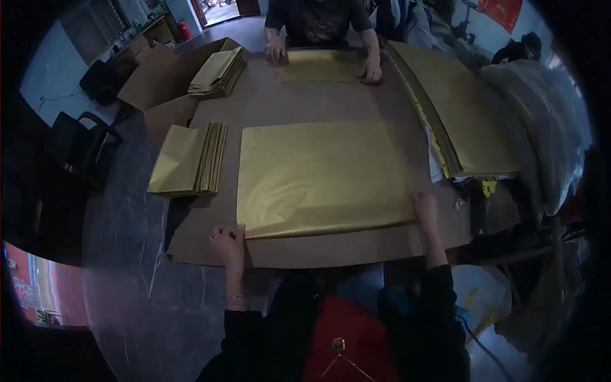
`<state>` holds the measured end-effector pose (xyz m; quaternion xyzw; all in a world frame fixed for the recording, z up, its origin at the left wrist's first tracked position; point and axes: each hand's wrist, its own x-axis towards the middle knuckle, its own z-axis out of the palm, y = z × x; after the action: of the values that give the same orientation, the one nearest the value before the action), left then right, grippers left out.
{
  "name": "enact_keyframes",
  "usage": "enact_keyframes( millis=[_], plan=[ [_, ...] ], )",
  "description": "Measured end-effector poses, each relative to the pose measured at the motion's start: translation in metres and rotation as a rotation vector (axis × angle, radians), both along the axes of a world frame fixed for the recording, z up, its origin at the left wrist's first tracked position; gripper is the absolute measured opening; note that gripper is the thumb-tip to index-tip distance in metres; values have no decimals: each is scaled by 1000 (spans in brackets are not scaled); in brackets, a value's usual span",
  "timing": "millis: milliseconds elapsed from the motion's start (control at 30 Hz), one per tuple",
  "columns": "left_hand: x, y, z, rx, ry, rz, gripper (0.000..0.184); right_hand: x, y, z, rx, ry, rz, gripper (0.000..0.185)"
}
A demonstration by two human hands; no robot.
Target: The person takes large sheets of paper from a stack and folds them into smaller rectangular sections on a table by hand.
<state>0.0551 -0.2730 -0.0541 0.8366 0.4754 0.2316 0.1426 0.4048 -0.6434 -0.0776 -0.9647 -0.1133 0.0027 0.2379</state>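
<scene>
A large gold sheet (324, 175) lies flat on the brown table cover (305, 254), its near edge slightly raised or folded. At the sheet's near left corner is my left hand (229, 244), its fingers pressed together on the edge. My right hand (425, 209) touches the near right corner, and its fingertips are too dim to make out exactly. To the left of the sheet lies a stack of folded gold paper (188, 159).
Across the table a co-worker (318, 22) has both hands on another gold sheet (321, 66). Back left are a second folded stack (217, 71) and a cardboard box (156, 79). A tall pile of large sheets (468, 108) lies along the right side.
</scene>
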Motion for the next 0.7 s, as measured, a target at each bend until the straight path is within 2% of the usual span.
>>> enact_keyframes(
  millis=[100,200,467,500,567,700],
  plan=[
    [-1,-2,-3,113,-39,-18,40,5,-2,-7,-11,-44,1,35],
    [-2,0,-5,84,21,9,39,7,-5,-12,26,-3,-33,34],
    [-2,0,-2,58,11,6,38,2,-3,-7,130,-115,47,31],
    [-3,-1,-4,78,-53,3,37,2,-3,-4,130,-114,50,31],
    [-4,1,-6,65,-24,-5,37,-4,4,9,30,-83,22,31],
    [-3,-1,-3,74,-22,-2,38,2,-2,-6,74,-82,8,31]
  ],
)
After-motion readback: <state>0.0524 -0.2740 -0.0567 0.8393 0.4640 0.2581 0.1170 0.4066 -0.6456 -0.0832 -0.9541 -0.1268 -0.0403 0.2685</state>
